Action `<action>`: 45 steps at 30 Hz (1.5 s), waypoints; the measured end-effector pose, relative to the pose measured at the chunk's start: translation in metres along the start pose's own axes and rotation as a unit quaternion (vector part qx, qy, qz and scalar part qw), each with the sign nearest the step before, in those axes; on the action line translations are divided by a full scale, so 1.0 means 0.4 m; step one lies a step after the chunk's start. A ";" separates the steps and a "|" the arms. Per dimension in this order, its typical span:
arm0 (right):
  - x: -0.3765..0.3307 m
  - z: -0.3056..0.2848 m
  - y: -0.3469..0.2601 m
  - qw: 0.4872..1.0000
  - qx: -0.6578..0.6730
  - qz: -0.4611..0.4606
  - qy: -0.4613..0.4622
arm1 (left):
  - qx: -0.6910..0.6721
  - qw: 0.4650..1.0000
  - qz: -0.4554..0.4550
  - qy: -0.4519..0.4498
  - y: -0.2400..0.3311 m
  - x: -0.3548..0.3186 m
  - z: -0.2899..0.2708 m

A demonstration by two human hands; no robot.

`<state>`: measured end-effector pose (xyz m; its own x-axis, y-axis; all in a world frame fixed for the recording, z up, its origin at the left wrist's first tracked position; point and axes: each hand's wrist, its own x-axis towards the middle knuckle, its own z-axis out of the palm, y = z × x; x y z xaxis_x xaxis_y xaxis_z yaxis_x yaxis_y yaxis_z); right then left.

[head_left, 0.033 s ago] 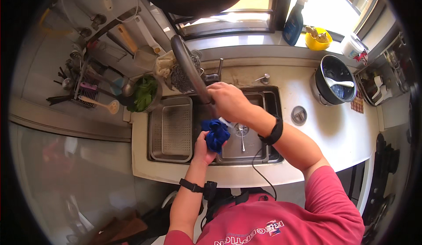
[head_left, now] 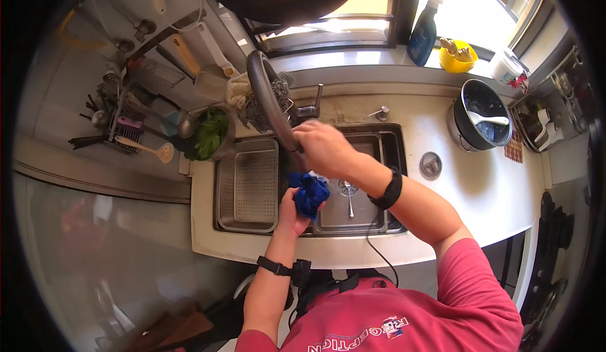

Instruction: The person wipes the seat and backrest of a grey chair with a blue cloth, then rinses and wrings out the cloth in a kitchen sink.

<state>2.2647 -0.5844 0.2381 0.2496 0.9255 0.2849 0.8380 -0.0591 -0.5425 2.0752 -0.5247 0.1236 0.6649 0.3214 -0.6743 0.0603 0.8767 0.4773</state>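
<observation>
1. Left hand point(head_left: 291, 210) clenched round a blue cloth point(head_left: 309, 192), over the sink point(head_left: 363, 226)
2. Pan handle point(head_left: 270, 102) runs up-left from sink towards the window
3. Right hand point(head_left: 323, 148) grasping the handle's lower end

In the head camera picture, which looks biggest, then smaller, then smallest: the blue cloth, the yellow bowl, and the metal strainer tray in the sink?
1. Metal strainer tray, clearly the biggest.
2. Blue cloth, bunched in the left hand.
3. Yellow bowl, which looks smallest, but it sits far off on the windowsill, so it may not really be smaller than the cloth.
</observation>
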 end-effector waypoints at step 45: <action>-0.022 0.467 -0.111 0.940 0.092 0.323 0.055 | -0.125 0.990 -0.049 -0.052 0.066 0.209 -0.247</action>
<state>2.1346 -0.5199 0.1120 0.7346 0.6742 -0.0764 0.3989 -0.5203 -0.7551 2.0590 -0.4391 0.0241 0.7386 0.2038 -0.6427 -0.0500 0.9672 0.2492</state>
